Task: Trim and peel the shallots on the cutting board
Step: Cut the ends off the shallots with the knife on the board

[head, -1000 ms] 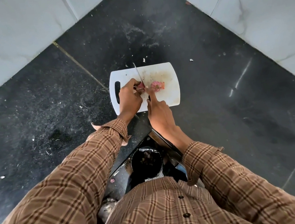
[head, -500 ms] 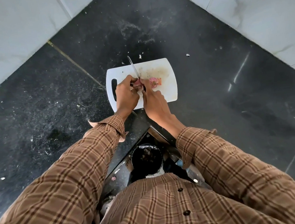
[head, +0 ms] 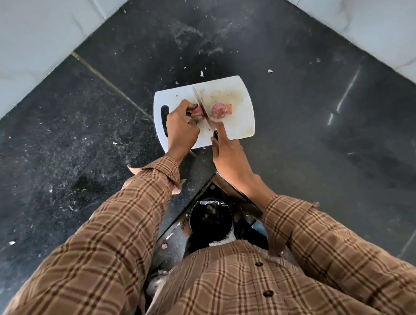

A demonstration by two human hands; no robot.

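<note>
Steel knife [head: 200,103] – round pink shallot [head: 218,110].

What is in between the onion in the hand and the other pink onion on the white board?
The knife blade stands between the held shallot and the loose shallot, as the head view shows.

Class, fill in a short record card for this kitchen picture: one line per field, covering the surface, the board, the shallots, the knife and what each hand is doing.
surface: dark stone counter, scattered with small scraps
board: white cutting board, handle slot at its left end
shallot being cut: held shallot, under the blade
other shallot: loose shallot, lying free on the board to the right of the blade
knife: knife, tip pointing away from the person
left hand: left hand grips the held shallot
right hand: right hand grips the knife handle, forefinger stretched along it
</note>
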